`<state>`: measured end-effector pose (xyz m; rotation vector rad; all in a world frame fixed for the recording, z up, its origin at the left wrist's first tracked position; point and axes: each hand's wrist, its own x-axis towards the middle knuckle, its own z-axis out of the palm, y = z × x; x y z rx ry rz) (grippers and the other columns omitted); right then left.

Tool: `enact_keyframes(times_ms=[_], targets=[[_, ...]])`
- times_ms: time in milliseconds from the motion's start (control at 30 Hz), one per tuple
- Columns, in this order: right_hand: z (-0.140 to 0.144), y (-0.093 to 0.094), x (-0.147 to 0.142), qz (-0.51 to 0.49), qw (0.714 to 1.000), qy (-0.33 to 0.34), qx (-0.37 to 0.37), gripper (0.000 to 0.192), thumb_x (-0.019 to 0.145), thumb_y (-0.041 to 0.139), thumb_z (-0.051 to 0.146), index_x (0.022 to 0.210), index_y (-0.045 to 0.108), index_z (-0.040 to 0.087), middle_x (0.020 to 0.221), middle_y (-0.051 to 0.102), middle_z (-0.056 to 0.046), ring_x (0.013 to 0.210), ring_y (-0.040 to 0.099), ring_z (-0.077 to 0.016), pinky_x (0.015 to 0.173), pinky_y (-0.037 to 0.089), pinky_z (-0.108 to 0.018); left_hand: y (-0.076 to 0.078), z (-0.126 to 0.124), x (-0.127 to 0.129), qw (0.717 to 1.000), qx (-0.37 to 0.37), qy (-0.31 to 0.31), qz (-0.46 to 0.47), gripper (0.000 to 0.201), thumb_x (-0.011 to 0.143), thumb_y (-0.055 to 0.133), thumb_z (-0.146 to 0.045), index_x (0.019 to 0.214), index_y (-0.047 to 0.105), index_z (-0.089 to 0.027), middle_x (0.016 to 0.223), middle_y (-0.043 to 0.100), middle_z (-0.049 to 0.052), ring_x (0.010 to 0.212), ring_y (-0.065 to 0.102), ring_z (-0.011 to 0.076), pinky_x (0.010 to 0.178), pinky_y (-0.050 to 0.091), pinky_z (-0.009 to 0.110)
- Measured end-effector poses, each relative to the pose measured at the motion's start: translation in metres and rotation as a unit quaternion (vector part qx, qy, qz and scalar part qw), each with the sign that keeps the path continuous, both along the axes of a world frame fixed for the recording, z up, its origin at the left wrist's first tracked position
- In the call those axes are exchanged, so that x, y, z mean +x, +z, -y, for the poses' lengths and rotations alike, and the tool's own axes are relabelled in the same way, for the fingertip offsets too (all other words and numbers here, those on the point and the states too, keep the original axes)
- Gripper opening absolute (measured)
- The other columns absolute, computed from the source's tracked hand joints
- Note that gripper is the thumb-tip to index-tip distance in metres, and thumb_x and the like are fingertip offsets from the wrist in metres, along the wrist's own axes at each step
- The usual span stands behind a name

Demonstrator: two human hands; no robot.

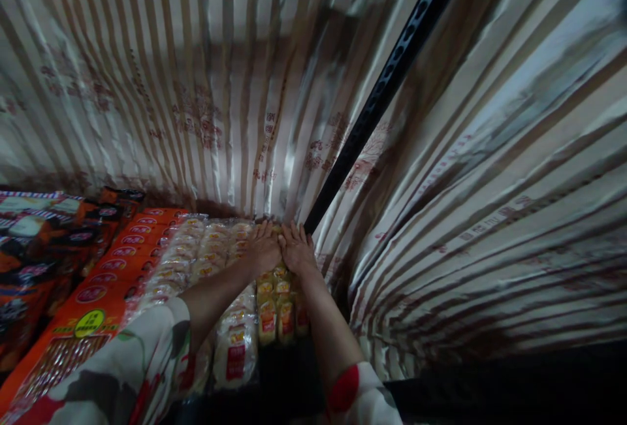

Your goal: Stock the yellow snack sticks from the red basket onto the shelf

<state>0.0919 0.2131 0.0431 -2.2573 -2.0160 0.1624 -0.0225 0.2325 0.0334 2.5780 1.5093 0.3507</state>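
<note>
Both arms reach forward over a shelf of packaged food. My left hand [266, 249] lies flat, fingers stretched out, on the far end of the packets. Beside it my right hand [296, 249] also rests flat with its fingers spread, close to a black upright post. Beneath and in front of the hands are rows of small yellow wrapped packets [268, 320]. Next to them on the left run rows of clear-wrapped pale round cakes [236, 350] with red and yellow labels. What lies directly under the palms is hidden.
Orange packs [105, 275] stand in an overlapping row farther left, then dark packets [78, 236] at the far left. A black perforated post [372, 105] rises behind my right hand. Striped, wrinkled sheeting [230, 85] hangs at the back and on the right [490, 236].
</note>
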Motion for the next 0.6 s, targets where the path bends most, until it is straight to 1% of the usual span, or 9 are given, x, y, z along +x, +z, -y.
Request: enact_keyframes(times_ms=[100, 167, 267, 333, 433, 533, 600], targets=[[0.012, 0.001, -0.003, -0.003, 0.999, -0.028, 0.027, 0.052, 0.095, 0.018, 0.042, 0.142, 0.03, 0.025, 0.152, 0.02, -0.004, 0.14, 0.01, -0.0245, 0.11, 0.013, -0.044, 0.0, 0.015, -0.001, 1.0, -0.004, -0.014, 0.01, 0.049, 0.09, 0.031, -0.025, 0.134, 0.042, -0.008, 0.144, 0.034, 0.018, 0.136, 0.026, 0.029, 0.109, 0.024, 0.047], [0.021, -0.001, -0.003, -0.004, 0.999, -0.035, 0.016, 0.051, 0.095, 0.018, 0.042, 0.141, 0.032, 0.025, 0.151, 0.022, -0.004, 0.14, 0.011, -0.0253, 0.109, 0.013, -0.045, -0.003, 0.026, -0.002, 1.0, -0.023, -0.018, 0.002, 0.051, 0.09, 0.028, -0.025, 0.137, 0.038, -0.007, 0.144, 0.034, 0.018, 0.136, 0.024, 0.0287, 0.111, 0.021, 0.047], [0.03, -0.005, -0.002, 0.0, 1.0, -0.027, -0.009, 0.051, 0.095, 0.019, 0.042, 0.143, 0.027, 0.027, 0.152, 0.018, -0.002, 0.14, 0.01, -0.0248, 0.109, 0.013, -0.045, -0.008, 0.037, -0.002, 0.999, -0.038, -0.028, -0.014, 0.052, 0.091, 0.027, -0.027, 0.138, 0.036, -0.007, 0.145, 0.033, 0.016, 0.137, 0.022, 0.0266, 0.112, 0.017, 0.045], [0.033, -0.008, -0.001, 0.009, 1.0, -0.025, -0.016, 0.051, 0.095, 0.019, 0.042, 0.144, 0.024, 0.027, 0.153, 0.016, -0.002, 0.14, 0.009, -0.0243, 0.109, 0.013, -0.045, -0.012, 0.04, -0.002, 0.999, -0.031, -0.04, -0.019, 0.051, 0.091, 0.027, -0.028, 0.138, 0.037, -0.008, 0.145, 0.033, 0.015, 0.138, 0.022, 0.0252, 0.113, 0.016, 0.044], [0.033, -0.014, -0.001, 0.02, 1.0, -0.014, -0.006, 0.051, 0.096, 0.018, 0.041, 0.145, 0.021, 0.026, 0.152, 0.018, -0.003, 0.14, 0.01, -0.0237, 0.109, 0.013, -0.045, -0.015, 0.04, -0.002, 0.998, -0.028, -0.048, -0.027, 0.051, 0.091, 0.027, -0.028, 0.138, 0.037, -0.008, 0.145, 0.034, 0.015, 0.138, 0.022, 0.0252, 0.113, 0.017, 0.044], [0.033, -0.019, -0.001, 0.027, 1.0, -0.001, 0.012, 0.051, 0.096, 0.02, 0.038, 0.145, 0.022, 0.024, 0.152, 0.019, -0.004, 0.14, 0.01, -0.0233, 0.109, 0.014, -0.043, -0.018, 0.039, -0.003, 0.998, -0.027, -0.051, -0.03, 0.051, 0.091, 0.026, -0.026, 0.137, 0.038, -0.007, 0.144, 0.035, 0.016, 0.137, 0.023, 0.0258, 0.111, 0.021, 0.046], [0.033, -0.022, 0.0, 0.029, 0.999, -0.002, 0.019, 0.05, 0.096, 0.022, 0.037, 0.144, 0.024, 0.024, 0.152, 0.02, -0.004, 0.14, 0.011, -0.0233, 0.109, 0.014, -0.043, -0.018, 0.038, -0.004, 0.998, -0.024, -0.057, -0.029, 0.05, 0.091, 0.026, -0.026, 0.136, 0.04, -0.007, 0.143, 0.037, 0.016, 0.138, 0.022, 0.0257, 0.111, 0.02, 0.047]])
